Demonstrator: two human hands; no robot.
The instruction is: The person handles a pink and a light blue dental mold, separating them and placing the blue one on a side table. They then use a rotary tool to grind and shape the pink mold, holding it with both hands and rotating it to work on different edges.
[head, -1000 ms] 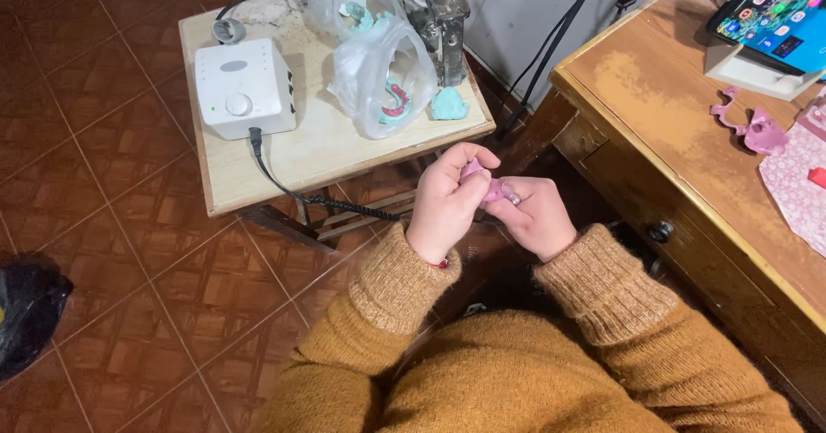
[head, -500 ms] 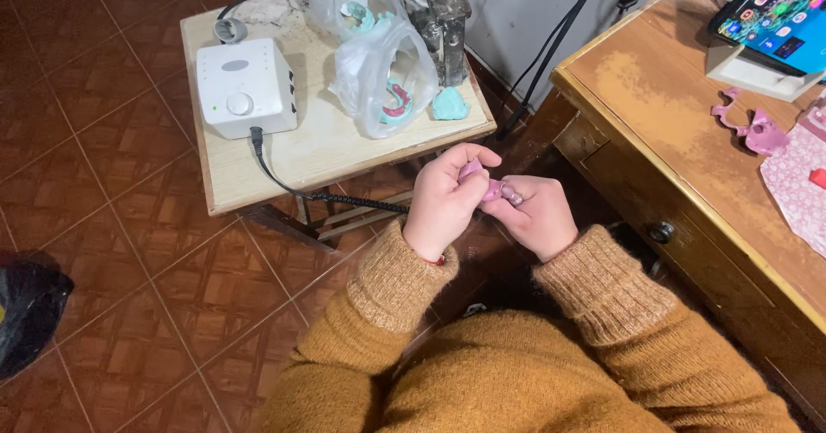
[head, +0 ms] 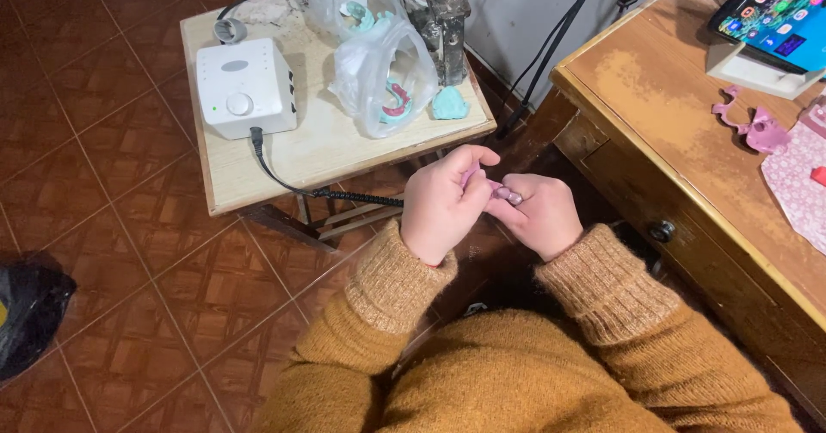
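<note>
While both hands' fingers pinch a pink piece, clear bags hold teal moulds.

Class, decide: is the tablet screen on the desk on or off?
On. The tablet screen glows blue with rows of coloured icons, propped on a white stand.

Left of the hands: bare brown tiled floor, open down to a black object at the picture's left edge.
Ahead: a small pale wooden worktop; its near strip is bare, save for a black coiled cable hanging over the front edge.
Worktop rear: blocked by a white box-shaped unit with a round knob, two clear plastic bags and a dark grimy metal stand.
Between worktops: a narrow gap where the left hand and right hand sit.
Right: a brown wooden desk, its near top bare; pink shaped pieces and a tablet on a white stand crowd the far corner.
</note>
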